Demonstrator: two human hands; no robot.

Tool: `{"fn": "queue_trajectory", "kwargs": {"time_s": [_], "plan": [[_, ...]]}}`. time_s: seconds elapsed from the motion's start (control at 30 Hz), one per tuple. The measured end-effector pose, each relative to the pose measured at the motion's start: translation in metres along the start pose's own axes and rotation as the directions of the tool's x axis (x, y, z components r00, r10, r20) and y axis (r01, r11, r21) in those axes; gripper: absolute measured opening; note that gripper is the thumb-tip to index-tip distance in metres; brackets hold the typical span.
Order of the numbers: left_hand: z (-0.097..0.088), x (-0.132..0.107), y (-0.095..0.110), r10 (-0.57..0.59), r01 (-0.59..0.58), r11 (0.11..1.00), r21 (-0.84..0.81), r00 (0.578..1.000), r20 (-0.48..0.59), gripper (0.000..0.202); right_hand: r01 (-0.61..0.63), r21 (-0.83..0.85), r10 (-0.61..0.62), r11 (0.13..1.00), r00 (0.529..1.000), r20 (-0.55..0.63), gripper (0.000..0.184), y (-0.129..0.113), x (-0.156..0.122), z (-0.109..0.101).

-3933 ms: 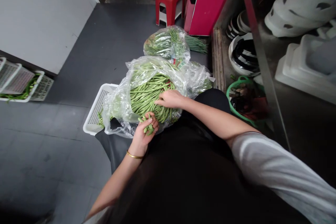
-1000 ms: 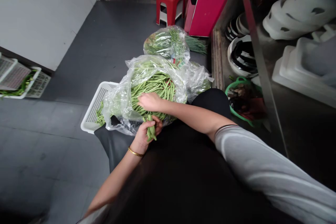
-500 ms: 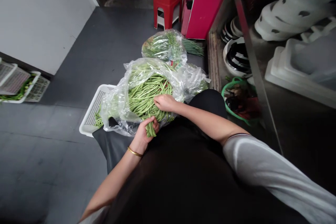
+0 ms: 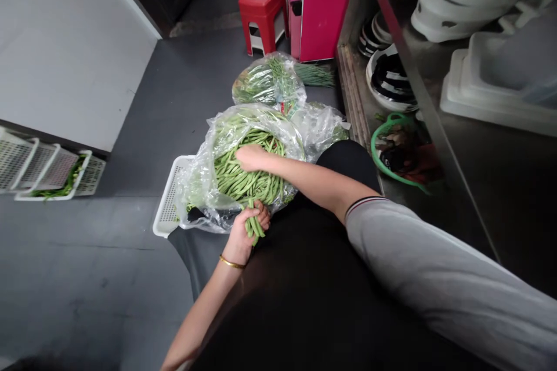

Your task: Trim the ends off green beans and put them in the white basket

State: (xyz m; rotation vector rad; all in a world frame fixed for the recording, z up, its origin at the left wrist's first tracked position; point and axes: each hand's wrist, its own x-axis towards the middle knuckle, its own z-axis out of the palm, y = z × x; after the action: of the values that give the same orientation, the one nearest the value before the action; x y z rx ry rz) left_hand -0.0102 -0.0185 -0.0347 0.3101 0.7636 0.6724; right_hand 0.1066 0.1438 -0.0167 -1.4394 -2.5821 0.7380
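A clear plastic bag [image 4: 204, 171] full of long green beans [image 4: 243, 177] rests against my lap, over a white slotted basket [image 4: 167, 208]. My left hand [image 4: 248, 226], with a gold bangle at the wrist, is closed round a small bunch of beans [image 4: 255, 226] at the bag's near edge. My right hand [image 4: 250, 156] reaches into the bag and rests on top of the bean pile, its fingers curled down among the beans; what they grip is hidden.
A second bag of greens [image 4: 265, 81] lies behind, near a red stool [image 4: 261, 8] and a pink cabinet [image 4: 322, 6]. White baskets [image 4: 47, 171] sit at the left wall. A green basket [image 4: 394, 151] and dishes [image 4: 389, 78] stand on the steel shelf at right.
My right hand has slid left and farther back across the bean pile. My left hand keeps its bunch of beans. The view has shifted slightly.
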Motion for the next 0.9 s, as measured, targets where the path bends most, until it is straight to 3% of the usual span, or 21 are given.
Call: {"fn": "queue_trajectory", "kwargs": {"time_s": [0.1, 0.2, 0.27, 0.33, 0.4, 0.47, 0.53, 0.6, 0.73, 0.9], "plan": [[-0.002, 0.007, 0.007, 0.11, -0.101, 0.992, 0.072, 0.986, -0.128, 0.015, -0.157, 0.366, 0.209, 0.917, 0.972, -0.107, 0.008, 0.025, -0.037, -0.026], [0.004, 0.014, 0.013, 0.308, -0.251, 0.936, 0.246, 0.922, -0.233, 0.024, -0.157, 0.788, 0.259, 0.595, 0.966, -0.003, 0.012, 0.027, -0.073, -0.034], [0.014, 0.018, 0.014, 0.393, -0.306, 0.883, 0.356, 0.897, -0.204, 0.027, -0.18, 0.914, 0.223, 0.363, 0.969, 0.102, 0.018, 0.018, -0.086, -0.027], [0.025, 0.019, 0.014, 0.42, -0.324, 0.848, 0.419, 0.893, -0.159, 0.024, -0.19, 0.95, 0.174, 0.247, 0.973, 0.149, 0.023, 0.005, -0.091, -0.017], [0.033, 0.019, 0.014, 0.443, -0.336, 0.837, 0.432, 0.879, -0.175, 0.022, -0.168, 0.938, 0.182, 0.302, 0.976, 0.117, 0.026, -0.004, -0.096, -0.009], [0.035, 0.017, 0.017, 0.504, -0.383, 0.835, 0.395, 0.821, -0.269, 0.021, -0.153, 0.821, 0.233, 0.55, 0.972, 0.025, 0.031, -0.01, -0.105, -0.005], [0.032, 0.015, 0.022, 0.572, -0.458, 0.816, 0.352, 0.729, -0.376, 0.021, -0.177, 0.539, 0.239, 0.824, 0.97, -0.047, 0.039, -0.012, -0.122, -0.001], [0.027, 0.015, 0.026, 0.624, -0.522, 0.781, 0.342, 0.649, -0.435, 0.023, -0.175, 0.241, 0.194, 0.955, 0.979, -0.058, 0.046, -0.015, -0.14, 0.006], [0.02, 0.02, 0.026, 0.649, -0.56, 0.758, 0.334, 0.603, -0.463, 0.025, -0.122, -0.029, 0.121, 0.992, 0.992, -0.041, 0.042, -0.022, -0.162, 0.021], [0.018, 0.021, 0.022, 0.578, -0.519, 0.811, 0.271, 0.637, -0.51, 0.024, -0.118, -0.064, 0.104, 0.991, 0.978, -0.183, 0.035, -0.015, -0.162, 0.024]]}}
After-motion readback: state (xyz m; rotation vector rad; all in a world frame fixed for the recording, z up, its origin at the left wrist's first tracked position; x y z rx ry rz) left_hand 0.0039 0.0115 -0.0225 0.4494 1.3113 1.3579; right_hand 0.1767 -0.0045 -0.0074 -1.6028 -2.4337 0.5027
